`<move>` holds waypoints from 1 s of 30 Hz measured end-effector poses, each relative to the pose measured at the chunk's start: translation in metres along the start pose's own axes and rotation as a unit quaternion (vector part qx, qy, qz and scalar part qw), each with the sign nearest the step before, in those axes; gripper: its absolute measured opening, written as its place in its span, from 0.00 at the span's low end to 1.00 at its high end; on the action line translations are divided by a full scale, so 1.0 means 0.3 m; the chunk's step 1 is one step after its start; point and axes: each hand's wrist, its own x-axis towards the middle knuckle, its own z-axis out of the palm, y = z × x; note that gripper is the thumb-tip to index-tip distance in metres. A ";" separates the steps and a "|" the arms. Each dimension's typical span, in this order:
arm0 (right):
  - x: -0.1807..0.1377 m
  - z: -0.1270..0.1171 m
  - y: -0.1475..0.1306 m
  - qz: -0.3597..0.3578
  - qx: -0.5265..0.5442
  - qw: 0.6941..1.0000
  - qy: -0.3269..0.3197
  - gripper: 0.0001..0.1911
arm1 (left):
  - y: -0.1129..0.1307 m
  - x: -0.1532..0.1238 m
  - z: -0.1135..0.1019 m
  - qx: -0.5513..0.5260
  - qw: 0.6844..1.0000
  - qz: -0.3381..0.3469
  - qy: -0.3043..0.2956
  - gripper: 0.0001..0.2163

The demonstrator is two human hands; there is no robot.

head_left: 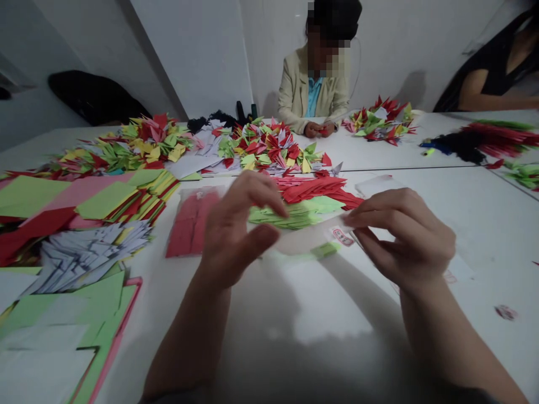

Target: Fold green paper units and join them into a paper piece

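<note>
Green folded paper (295, 216) lay handy beside the left hand (238, 230), its grip wide, while the right hand (404, 238) narrowly pinched what seemed clear film (301, 238).

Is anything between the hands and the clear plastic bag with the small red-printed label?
Nothing visible. The right hand has its fingers at the edge of the clear plastic bag, beside the red-printed label, and the left hand hovers over the bag with only air between them.
</note>
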 end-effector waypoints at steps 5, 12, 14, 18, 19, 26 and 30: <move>-0.008 0.010 -0.002 -0.050 -0.062 0.995 0.053 0.16 | 0.148 -0.056 0.014 0.064 0.990 -0.089 -0.092 0.14; -0.035 0.035 -0.002 -0.064 -0.156 0.982 0.089 0.15 | 0.080 -0.063 0.127 0.046 0.922 -0.304 -0.237 0.26; -0.042 0.037 0.008 -0.072 -0.160 0.981 0.082 0.15 | 0.037 -0.050 0.153 -0.036 0.921 -0.329 -0.206 0.25; -0.037 0.036 0.019 -0.114 -0.151 0.980 0.055 0.14 | -0.024 -0.029 0.172 -0.180 0.919 -0.342 -0.078 0.18; -0.031 0.034 0.016 -0.114 -0.146 0.982 0.034 0.14 | -0.033 -0.026 0.171 -0.189 0.920 -0.339 -0.050 0.15; 0.005 0.020 -0.023 0.040 0.023 0.997 -0.060 0.07 | -0.051 -0.026 0.155 -0.061 0.961 -0.271 -0.022 0.05; 0.005 0.028 -0.022 0.059 0.056 0.995 -0.066 0.08 | -0.041 -0.030 0.155 0.000 0.976 -0.217 -0.034 0.04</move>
